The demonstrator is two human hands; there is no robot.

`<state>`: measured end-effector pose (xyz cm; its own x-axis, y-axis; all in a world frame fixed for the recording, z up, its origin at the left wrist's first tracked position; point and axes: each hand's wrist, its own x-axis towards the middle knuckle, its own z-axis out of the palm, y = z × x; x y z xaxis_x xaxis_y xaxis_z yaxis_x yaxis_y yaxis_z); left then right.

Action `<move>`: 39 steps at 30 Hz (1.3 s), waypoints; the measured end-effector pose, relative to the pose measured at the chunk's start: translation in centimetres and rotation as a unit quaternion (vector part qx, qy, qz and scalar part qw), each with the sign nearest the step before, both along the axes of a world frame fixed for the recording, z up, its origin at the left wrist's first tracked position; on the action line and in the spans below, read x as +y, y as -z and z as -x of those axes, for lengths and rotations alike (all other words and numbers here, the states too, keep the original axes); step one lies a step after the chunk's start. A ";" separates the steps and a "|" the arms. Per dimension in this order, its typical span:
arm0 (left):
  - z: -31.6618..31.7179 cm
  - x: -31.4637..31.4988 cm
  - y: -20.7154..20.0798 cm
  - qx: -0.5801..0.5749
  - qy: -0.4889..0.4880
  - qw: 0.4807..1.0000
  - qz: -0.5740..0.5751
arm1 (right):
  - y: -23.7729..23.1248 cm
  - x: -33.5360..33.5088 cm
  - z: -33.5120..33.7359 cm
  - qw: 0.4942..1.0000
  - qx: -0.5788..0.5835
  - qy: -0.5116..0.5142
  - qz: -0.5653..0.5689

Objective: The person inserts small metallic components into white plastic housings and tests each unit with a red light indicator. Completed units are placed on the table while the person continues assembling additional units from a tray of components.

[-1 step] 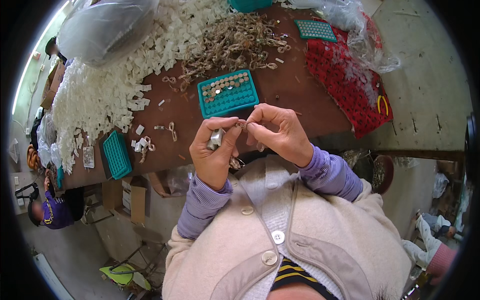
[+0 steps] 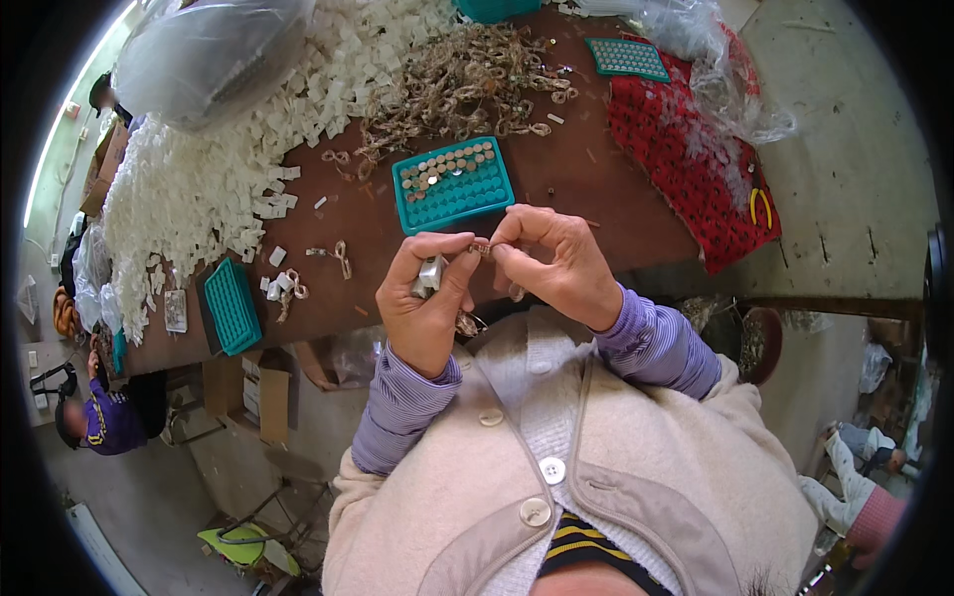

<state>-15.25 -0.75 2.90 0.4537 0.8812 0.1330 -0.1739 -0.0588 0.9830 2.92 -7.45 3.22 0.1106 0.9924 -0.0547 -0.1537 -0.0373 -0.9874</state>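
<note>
My left hand (image 2: 422,303) is closed around a small white block (image 2: 429,275), and its thumb and forefinger pinch a thin wire (image 2: 483,250). Below that palm hangs a brownish wire coil (image 2: 467,324). My right hand (image 2: 558,266) meets the left one fingertip to fingertip, with its thumb and forefinger pinched on the same wire; its exact end is too small to make out. Just beyond both hands sits a teal tray (image 2: 484,206) with rows of small round silvery and copper-coloured pieces in its far part.
White pieces (image 2: 189,189) heap at the left, beside a tangle of wire coils (image 2: 457,84). Another teal tray (image 2: 234,308) stands at the table's near left edge. Yellow-handled pliers (image 2: 761,209) lie on red patterned cloth (image 2: 666,149). A person (image 2: 114,417) sits at far left.
</note>
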 end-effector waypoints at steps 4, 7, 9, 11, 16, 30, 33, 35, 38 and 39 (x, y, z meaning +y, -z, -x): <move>0.4 -0.1 -0.2 0.029 -0.022 0.999 -0.022 | -0.4 0.2 -0.5 0.882 -0.413 0.113 -0.198; 0.4 0.0 -0.4 0.038 -0.039 0.999 0.006 | -0.8 0.2 0.1 0.867 -0.420 0.152 -0.220; 0.3 0.0 -0.4 0.041 -0.038 0.998 0.019 | -1.0 0.3 0.8 0.824 -0.476 0.174 -0.255; 0.3 -0.2 -0.3 0.039 -0.043 0.998 0.027 | -1.1 0.8 1.5 0.795 -0.509 0.175 -0.282; 3.0 2.3 -0.6 0.101 -0.029 0.994 0.022 | -0.5 2.2 1.7 0.795 -0.521 0.149 -0.272; 16.5 27.9 0.6 0.682 -0.084 0.622 -0.376 | 1.3 3.1 1.1 0.888 -0.384 0.096 -0.235; 13.2 24.0 -2.0 0.568 -0.067 0.707 -0.416 | 0.5 3.1 1.0 0.882 -0.373 0.085 -0.276; 10.2 19.8 -2.7 0.465 0.010 0.752 -0.468 | 0.1 3.5 1.1 0.871 -0.374 0.055 -0.314; 6.3 14.2 -3.1 0.413 0.069 0.793 -0.442 | -0.1 4.8 1.3 0.851 -0.382 0.022 -0.361; 5.3 13.5 -3.2 0.414 0.071 0.789 -0.448 | 0.1 5.7 1.3 0.847 -0.366 0.044 -0.384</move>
